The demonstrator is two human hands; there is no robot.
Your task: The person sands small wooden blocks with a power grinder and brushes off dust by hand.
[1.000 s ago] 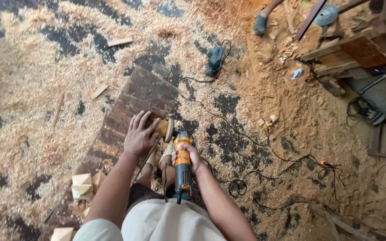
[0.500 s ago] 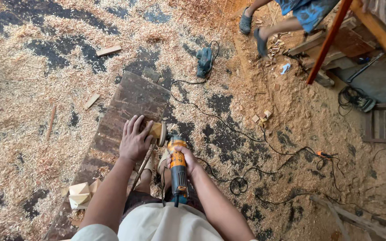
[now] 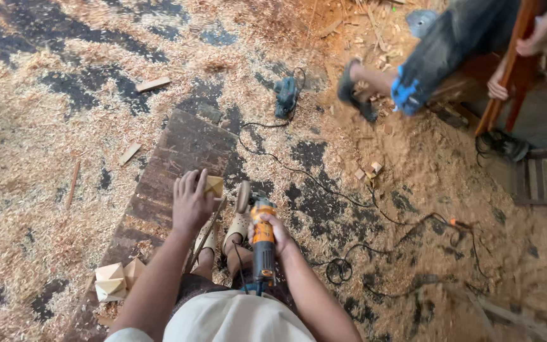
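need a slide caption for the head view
Left hand holds a small wood block; right hand grips an orange grinder.

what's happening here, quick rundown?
A person sits over a dark wooden board on a floor covered in sawdust. The left hand holds a small tan wooden block on the board. The right hand grips an orange and black angle grinder, its sanding disc just clear of the block. More cut blocks lie beside the left arm. Another person stands at upper right.

No packages, labels, signs or screens anywhere in view.
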